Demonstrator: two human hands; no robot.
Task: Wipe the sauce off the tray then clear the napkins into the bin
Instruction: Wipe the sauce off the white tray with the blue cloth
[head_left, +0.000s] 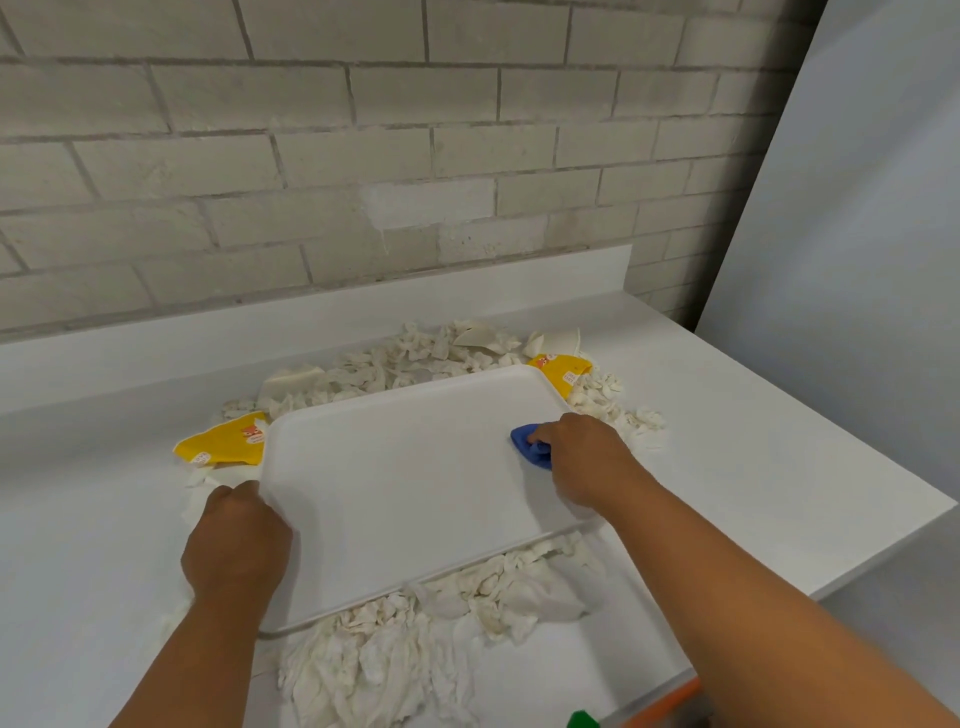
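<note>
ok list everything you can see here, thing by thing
tray: one, white, on the counter, resting on napkins
cloth: one, blue, on the tray's right side, under the right hand
napkins: many, white, crumpled, heaped around and under the tray
wrappers: two, yellow, one at the tray's left corner, one at its far right corner
counter: one, white, with a low backsplash
wall: pale brick, behind the counter
panel: one, white, on the right
orange and green objects: bottom edge, cut off, cannot tell what
left hand: grips the tray's left edge
right hand: holds the cloth on the tray
</note>
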